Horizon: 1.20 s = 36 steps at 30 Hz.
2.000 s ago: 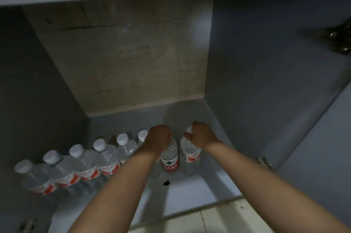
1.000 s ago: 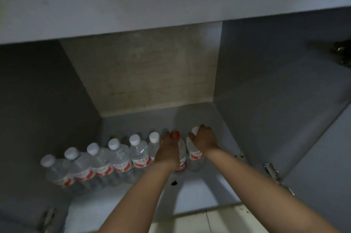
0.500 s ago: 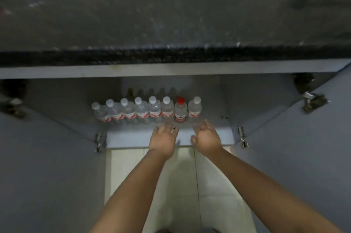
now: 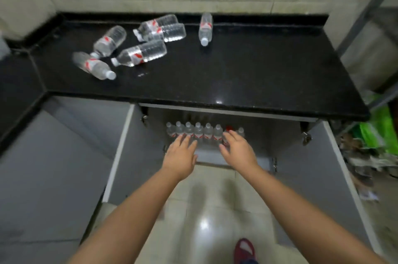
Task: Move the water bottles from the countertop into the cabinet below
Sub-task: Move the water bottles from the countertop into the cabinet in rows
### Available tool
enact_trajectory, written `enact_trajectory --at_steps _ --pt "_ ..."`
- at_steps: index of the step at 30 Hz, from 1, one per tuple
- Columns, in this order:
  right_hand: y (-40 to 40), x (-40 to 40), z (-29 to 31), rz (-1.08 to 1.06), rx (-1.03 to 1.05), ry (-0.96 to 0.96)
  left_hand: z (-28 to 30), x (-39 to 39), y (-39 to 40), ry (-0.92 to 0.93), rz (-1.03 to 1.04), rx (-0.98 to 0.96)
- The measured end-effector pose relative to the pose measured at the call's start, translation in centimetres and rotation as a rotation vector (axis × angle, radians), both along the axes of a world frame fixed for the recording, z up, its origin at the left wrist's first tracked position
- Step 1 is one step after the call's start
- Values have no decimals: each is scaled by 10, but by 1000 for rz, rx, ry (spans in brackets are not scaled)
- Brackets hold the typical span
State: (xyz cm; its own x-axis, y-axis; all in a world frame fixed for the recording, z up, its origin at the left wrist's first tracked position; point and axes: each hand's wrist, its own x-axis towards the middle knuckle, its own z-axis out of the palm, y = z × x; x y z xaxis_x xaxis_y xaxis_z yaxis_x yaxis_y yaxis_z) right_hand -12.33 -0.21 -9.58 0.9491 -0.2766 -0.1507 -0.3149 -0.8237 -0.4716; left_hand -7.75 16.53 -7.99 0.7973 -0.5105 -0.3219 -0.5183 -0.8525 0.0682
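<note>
Standing back up from the open cabinet (image 4: 254, 117), the person has drawn both arms out of it, so where a moment ago the hands rested on two bottles deep inside, they now hang in front of the opening with nothing in them. The left hand (image 4: 180, 157) has its fingers spread and relaxed, and the right hand (image 4: 238, 149) is likewise loose and empty, fingers slightly bent. Behind them a row of upright bottles (image 4: 199, 132) stands on the cabinet floor, running left to right, with a red-capped bottle (image 4: 228, 129) second from the right end. That pair has been delivered, and the view has risen to show the black countertop (image 4: 237, 74) again, where six bottles lie on their sides: a cluster of five (image 4: 133, 46) toward the far left and a lone bottle (image 4: 206, 28) near the back edge, further right. My judgement is that the job is a little over half done and the next trip starts at the counter. The right hand partly covers the two rightmost bottles in the row, so their labels cannot be read. The cabinet's interior is dark and its back is hidden under the counter lip. At the far right, a green bag (image 4: 379, 128) and clutter are blurred. Only a red shoe (image 4: 244, 249) shows at the bottom edge.
</note>
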Motion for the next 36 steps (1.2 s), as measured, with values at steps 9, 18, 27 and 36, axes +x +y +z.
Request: enact_trajectory --at_steps 9,18,27,36 --pt "65 10 98 113 -110 -147 91 -11 91 -214 143 2" --pt "53 87 114 195 -212 -189 104 55 123 -282 263 42" --pt "32 230 102 312 -236 -106 94 166 121 -243 394 128" --pt "77 350 72 477 -242 -51 57 236 152 -193 412 157"
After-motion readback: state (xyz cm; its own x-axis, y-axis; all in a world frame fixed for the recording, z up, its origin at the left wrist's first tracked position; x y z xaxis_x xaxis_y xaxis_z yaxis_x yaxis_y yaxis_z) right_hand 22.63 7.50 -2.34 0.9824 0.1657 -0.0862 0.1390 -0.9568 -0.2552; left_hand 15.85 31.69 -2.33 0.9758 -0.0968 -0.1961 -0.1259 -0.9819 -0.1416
